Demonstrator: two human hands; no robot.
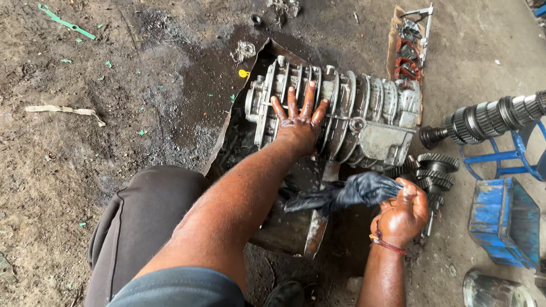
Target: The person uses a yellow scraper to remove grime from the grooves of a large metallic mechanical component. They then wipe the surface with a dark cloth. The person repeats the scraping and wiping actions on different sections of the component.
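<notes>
While the oily left hand (298, 122) is laid flat with its fingers spread across the ribbed, grey cast-metal gearbox housing (341, 111), the right hand (402, 213) is closed in a fist around a dark, greasy rag (352, 192), which is pinched at one end and trails leftward towards the housing. The housing is seen lying on its side on a bent, oil-soaked sheet of metal (296, 227) placed on the dirt floor (85, 142), straight ahead of the person's knee. Just to the right of the housing, between it and the right hand, a cluster of dark steel toothed gears (435, 170) is found on the ground. Farther right, a long geared steel shaft (489, 119) is rested across a blue metal stand (512, 159), with a battered blue metal box (503, 222) below it. Behind the housing, a cardboard tray of small red-and-black parts (406, 51) is set. A red cord bracelet (387, 243) is worn on the right wrist.
</notes>
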